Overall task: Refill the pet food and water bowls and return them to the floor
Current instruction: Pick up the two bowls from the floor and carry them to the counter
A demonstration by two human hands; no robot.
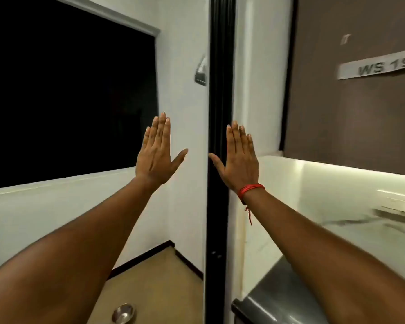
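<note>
Big dark window fills ten o'clock, and a black post runs up the middle. Pale lit table at four o'clock, tan floor at six. A label at two o'clock reads "WS 19". My left hand and right hand are raised flat, fingers straight, holding nothing. The steel bowl sits on the floor at six; I can't tell what's inside.
</note>
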